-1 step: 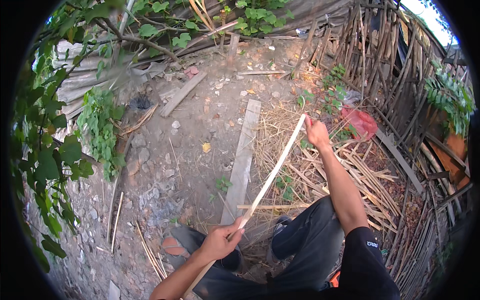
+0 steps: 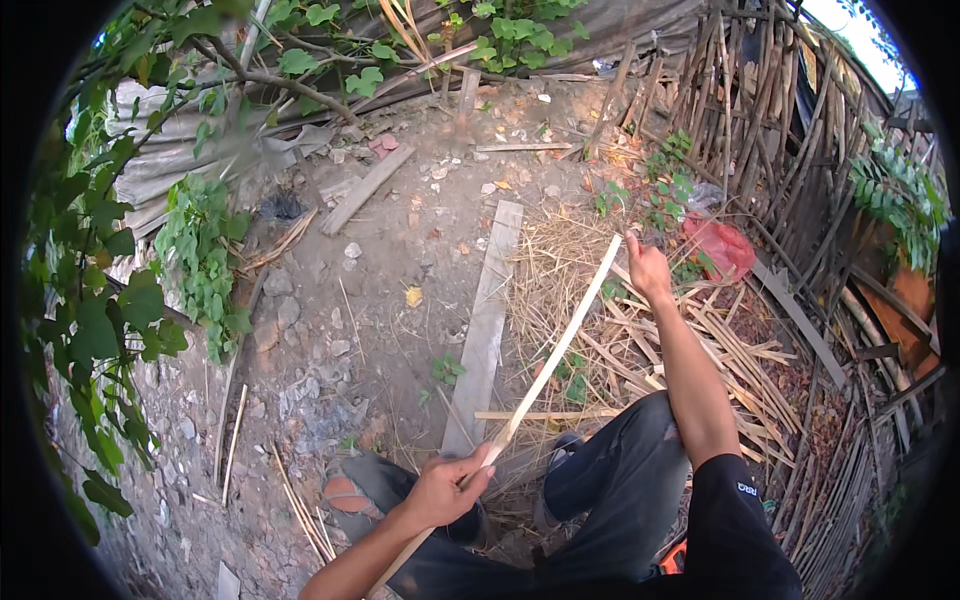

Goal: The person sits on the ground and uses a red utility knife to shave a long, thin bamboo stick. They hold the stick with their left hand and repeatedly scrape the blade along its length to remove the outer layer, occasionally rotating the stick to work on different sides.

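Observation:
A long pale bamboo strip point(image 2: 556, 357) slants from my lap up toward the far right. My left hand point(image 2: 450, 490) is closed around its lower part, above my left knee. Below that hand the strip runs along my left forearm toward the lower edge. My right hand point(image 2: 648, 270) is beside the strip's far end, fingers curled and thumb up, with a small gap to the strip. Whatever it grips is hidden. Under the strip's far half lies a heap of thin curly shavings point(image 2: 545, 265).
A pile of split strips point(image 2: 740, 350) lies right of my right knee. A grey plank point(image 2: 485, 320) lies ahead on the dirt, and a red plastic bag point(image 2: 720, 248) beyond the pile. A stick fence point(image 2: 760, 100) bounds the right; leafy vines point(image 2: 195, 260) hang left. Something orange point(image 2: 673, 558) shows beside my right thigh.
My right hand has shifted slightly right and down, off the strip's tip. A thin curl at that tip is no longer seen there. My left hand has barely moved.

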The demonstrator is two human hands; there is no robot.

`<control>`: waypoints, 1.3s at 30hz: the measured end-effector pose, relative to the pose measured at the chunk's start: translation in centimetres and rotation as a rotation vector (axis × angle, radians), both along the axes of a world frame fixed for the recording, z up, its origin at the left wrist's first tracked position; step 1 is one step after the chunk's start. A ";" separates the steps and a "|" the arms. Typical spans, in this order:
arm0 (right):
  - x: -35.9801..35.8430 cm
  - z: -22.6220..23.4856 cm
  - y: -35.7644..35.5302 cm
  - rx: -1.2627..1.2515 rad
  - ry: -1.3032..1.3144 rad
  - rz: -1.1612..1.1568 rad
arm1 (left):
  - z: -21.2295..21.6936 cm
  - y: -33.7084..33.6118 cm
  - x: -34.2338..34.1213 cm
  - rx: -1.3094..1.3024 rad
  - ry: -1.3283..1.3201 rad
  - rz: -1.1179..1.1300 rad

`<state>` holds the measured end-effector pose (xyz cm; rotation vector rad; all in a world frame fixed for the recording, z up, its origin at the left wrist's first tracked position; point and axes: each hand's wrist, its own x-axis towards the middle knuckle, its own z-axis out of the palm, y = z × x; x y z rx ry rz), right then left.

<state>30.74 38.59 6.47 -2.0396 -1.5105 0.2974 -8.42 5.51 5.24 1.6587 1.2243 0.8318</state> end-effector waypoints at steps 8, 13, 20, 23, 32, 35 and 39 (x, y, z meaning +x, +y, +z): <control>5.0 -3.0 -1.6 0.158 0.431 0.141 | -1.4 1.2 1.7 -0.022 -0.247 0.086; -7.2 3.4 -6.7 0.079 0.849 0.535 | 0.7 2.1 3.2 -0.143 -0.303 0.166; -14.2 2.8 -9.5 0.096 0.561 0.558 | -0.9 2.9 2.4 -0.136 -0.264 0.238; -14.7 3.1 -10.4 0.007 0.664 0.664 | -0.2 3.2 2.0 -0.219 -0.396 0.199; -16.7 3.8 -14.4 -0.101 0.561 0.896 | 0.3 3.9 1.5 -0.378 -0.552 0.178; -16.6 4.5 -14.9 0.004 0.315 1.007 | -0.1 3.8 1.3 -0.375 -0.569 0.270; -16.9 6.4 -16.7 -0.027 0.014 1.054 | 0.2 4.5 1.0 -0.284 -0.540 0.473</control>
